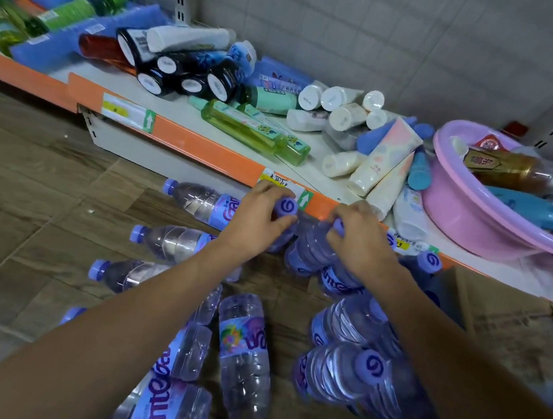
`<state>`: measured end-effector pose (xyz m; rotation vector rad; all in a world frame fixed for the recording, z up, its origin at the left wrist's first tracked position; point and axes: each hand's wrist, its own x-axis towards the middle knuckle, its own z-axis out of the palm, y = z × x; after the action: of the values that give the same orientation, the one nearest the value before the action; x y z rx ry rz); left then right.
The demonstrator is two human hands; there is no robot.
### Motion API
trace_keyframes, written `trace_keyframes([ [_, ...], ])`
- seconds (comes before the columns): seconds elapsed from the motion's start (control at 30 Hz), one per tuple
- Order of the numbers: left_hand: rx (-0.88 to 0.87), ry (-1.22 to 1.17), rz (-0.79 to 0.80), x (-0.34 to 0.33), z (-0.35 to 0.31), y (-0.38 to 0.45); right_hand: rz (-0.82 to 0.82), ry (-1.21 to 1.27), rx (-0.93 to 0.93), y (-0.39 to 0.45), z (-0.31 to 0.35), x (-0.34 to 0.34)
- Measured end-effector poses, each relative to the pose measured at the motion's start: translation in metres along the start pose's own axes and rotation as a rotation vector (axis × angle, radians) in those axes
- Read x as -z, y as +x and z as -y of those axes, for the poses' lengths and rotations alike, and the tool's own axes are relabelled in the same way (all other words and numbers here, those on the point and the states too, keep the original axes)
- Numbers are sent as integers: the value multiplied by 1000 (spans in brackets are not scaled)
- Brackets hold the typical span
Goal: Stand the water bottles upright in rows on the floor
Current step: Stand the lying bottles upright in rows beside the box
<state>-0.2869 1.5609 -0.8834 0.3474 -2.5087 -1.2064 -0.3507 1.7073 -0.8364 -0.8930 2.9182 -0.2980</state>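
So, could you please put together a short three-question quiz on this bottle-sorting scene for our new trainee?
1. True or false: the left hand grips a bottle at its purple cap.
2. Multiple choice: the three bottles nearest the left edge, such as this lying bottle, are A) upright, B) lying on their sides with caps pointing left, C) stacked in the pink basin.
3. Fill in: the shelf edge behind the hands is coloured ____.

Key:
1. True; the right hand also grips a bottle near its top.
2. B.
3. Orange.
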Motion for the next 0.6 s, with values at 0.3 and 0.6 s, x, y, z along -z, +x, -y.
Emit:
trace_keyframes([
  [0.3, 53, 29, -54, -12, -6, 11, -75, 21, 31, 11, 1, -1],
  [0.6, 136, -10, -18, -13, -9, 19, -7, -24, 31, 8, -4, -4],
])
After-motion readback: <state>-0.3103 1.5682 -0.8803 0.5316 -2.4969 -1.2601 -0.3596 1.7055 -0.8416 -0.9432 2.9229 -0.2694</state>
